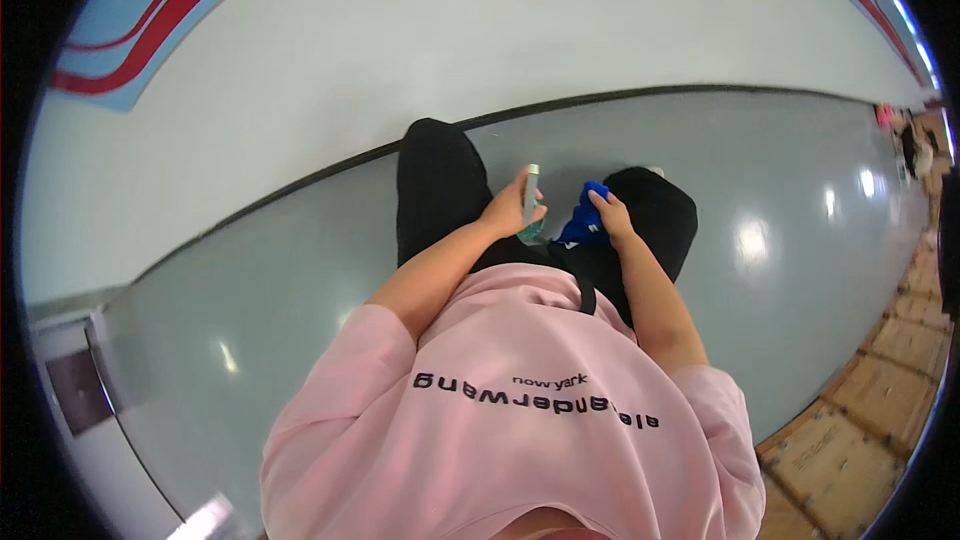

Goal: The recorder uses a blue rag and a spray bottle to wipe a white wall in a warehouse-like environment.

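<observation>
My left hand is wrapped around what looks like a spray bottle, with a grey head and a pale tip pointing away from me. Below the fingers shows part of its see-through green body; the rest is hidden by the hand. In my right hand is a bunched blue cloth, pinched under the thumb and hanging down between my knees. The cloth bears a small white mark. A gap separates the bottle from the cloth.
Before me stands a white wall with a dark skirting strip along the glossy grey floor. My black-trousered knees flank the hands. Wooden crates line the right side. At far right are blurred figures. A white door-like panel is lower left.
</observation>
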Available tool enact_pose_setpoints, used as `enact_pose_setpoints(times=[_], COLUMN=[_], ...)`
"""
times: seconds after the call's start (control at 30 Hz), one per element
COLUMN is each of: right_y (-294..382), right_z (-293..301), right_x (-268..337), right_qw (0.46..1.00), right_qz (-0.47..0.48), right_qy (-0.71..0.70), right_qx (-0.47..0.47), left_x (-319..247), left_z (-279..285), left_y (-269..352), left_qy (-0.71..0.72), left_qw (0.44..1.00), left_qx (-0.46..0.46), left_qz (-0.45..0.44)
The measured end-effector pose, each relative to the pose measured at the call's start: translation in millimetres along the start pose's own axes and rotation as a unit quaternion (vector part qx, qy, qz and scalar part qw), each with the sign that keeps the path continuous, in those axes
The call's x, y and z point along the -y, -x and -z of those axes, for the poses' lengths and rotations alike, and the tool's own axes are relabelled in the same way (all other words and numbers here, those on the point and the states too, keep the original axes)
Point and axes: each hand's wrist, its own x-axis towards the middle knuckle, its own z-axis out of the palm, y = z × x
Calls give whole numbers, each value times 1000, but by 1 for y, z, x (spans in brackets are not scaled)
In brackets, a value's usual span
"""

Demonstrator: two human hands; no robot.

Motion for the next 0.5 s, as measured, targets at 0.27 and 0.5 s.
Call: enact_pose_setpoints(times=[0.27, 0.5], right_y=[-27, -5], right_z=[7, -2], right_x=[-19, 7], right_qw=[995, 980], right_qz=[23, 85], right_qy=[91, 163], right_qx=[-12, -75], left_x=[-4, 0], left_z=[1, 4], left_y=[-4, -5], left_qy=[-13, -46], left_qw=[1000, 998], left_qx=[8, 31], left_qz=[-20, -14])
